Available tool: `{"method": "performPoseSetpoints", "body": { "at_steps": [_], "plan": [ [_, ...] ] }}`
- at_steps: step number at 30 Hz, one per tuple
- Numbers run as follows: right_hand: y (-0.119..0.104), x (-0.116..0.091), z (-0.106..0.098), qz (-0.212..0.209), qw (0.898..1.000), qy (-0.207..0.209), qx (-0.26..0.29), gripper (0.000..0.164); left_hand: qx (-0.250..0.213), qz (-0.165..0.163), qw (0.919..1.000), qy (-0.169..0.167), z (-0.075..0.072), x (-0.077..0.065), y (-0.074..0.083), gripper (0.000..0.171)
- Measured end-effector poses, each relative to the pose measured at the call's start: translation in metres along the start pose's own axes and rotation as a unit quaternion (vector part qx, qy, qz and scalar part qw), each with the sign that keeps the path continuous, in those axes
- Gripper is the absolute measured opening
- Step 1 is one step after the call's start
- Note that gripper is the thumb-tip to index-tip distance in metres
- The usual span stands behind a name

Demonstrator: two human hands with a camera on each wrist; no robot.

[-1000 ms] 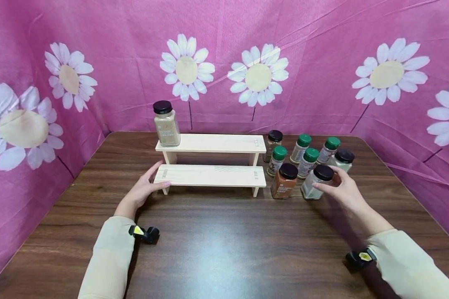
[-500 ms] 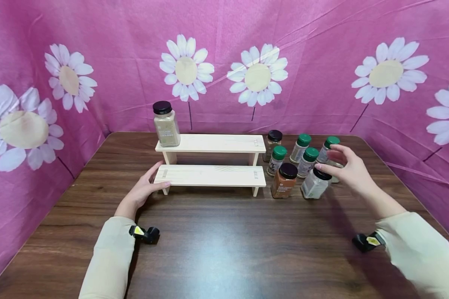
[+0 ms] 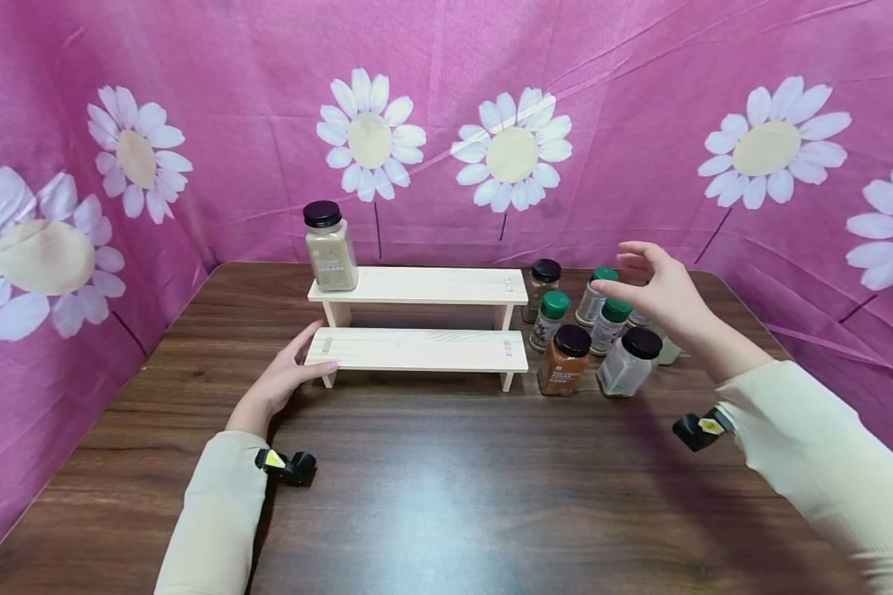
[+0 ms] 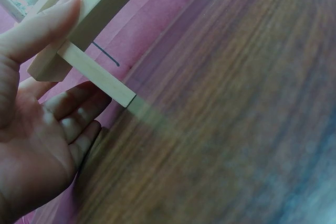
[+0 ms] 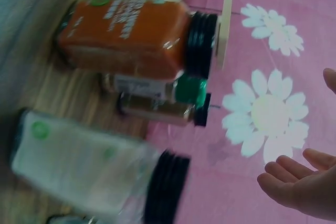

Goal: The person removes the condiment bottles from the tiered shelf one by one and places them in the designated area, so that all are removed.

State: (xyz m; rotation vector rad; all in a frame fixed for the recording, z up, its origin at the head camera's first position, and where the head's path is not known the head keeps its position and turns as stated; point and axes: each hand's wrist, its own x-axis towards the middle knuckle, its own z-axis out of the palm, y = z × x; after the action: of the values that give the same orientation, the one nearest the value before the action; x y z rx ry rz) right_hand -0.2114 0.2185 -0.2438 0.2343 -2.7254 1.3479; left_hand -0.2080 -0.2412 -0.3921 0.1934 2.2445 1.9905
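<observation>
A two-step wooden shelf (image 3: 417, 351) stands on the table. My left hand (image 3: 279, 382) holds the left end of its lower step, thumb on top. In the left wrist view, the other fingers (image 4: 79, 108) lie around and below that end. My right hand (image 3: 666, 302) is raised over a group of spice jars, fingers spread and holding nothing. Below it are a black-capped jar of pale contents (image 3: 628, 364) and green-capped jars, one (image 3: 608, 326) partly covered by the hand. The orange-red spice jar (image 3: 563, 364) stands beside them.
A tall black-capped jar (image 3: 331, 252) stands at the left of the upper step. A dark-capped jar (image 3: 543, 289) and a green-capped jar (image 3: 549, 322) stand by the shelf's right end. A pink daisy-print cloth (image 3: 439, 223) hangs behind the brown table (image 3: 432, 479).
My right hand has let go of the front pale jar, risen, and moved back and left above the green-capped jars. That jar stays in its place. My left hand has not moved.
</observation>
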Motion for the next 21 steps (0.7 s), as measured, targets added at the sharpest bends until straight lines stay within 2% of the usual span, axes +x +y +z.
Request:
{"method": "performPoseSetpoints", "body": {
  "at_steps": [16, 21],
  "plan": [
    [-0.044, 0.036, 0.047, -0.038, 0.999, -0.003, 0.022, 0.075, 0.003, -0.003, 1.0, 0.001, 0.001, 0.0, 0.001, 0.08],
    [-0.054, 0.045, 0.065, -0.043, 0.998, -0.017, 0.04, 0.074, 0.002, -0.005, 1.0, 0.004, 0.0, -0.001, 0.002, 0.08]
  ]
}}
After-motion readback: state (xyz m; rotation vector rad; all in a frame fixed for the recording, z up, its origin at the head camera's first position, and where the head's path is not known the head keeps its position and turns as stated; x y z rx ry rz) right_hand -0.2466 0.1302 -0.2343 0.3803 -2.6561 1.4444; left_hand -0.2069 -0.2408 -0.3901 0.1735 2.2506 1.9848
